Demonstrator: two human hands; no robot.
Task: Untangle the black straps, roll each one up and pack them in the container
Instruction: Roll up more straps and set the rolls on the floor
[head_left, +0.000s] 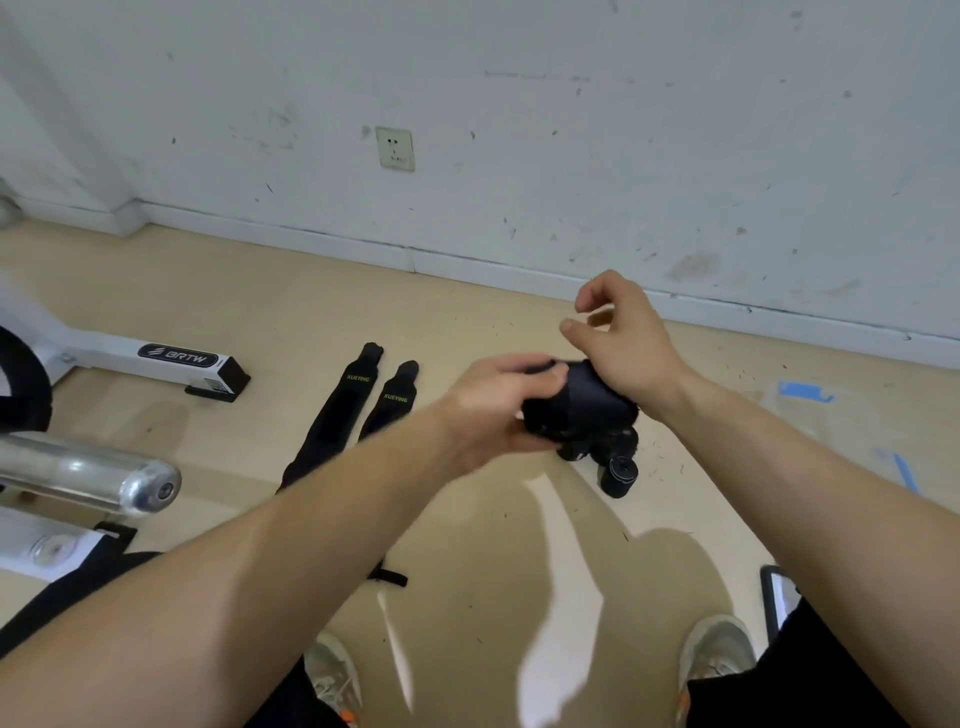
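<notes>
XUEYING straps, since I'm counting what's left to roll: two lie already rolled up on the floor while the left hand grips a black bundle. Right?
Not quite. The head view shows the two XUEYING straps lying stretched out flat on the floor, not rolled up. The left hand does grip a black bundle.

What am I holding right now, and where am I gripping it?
Your left hand grips the black strap bundle by its left end; your right hand, above it, holds nothing visible.
</notes>
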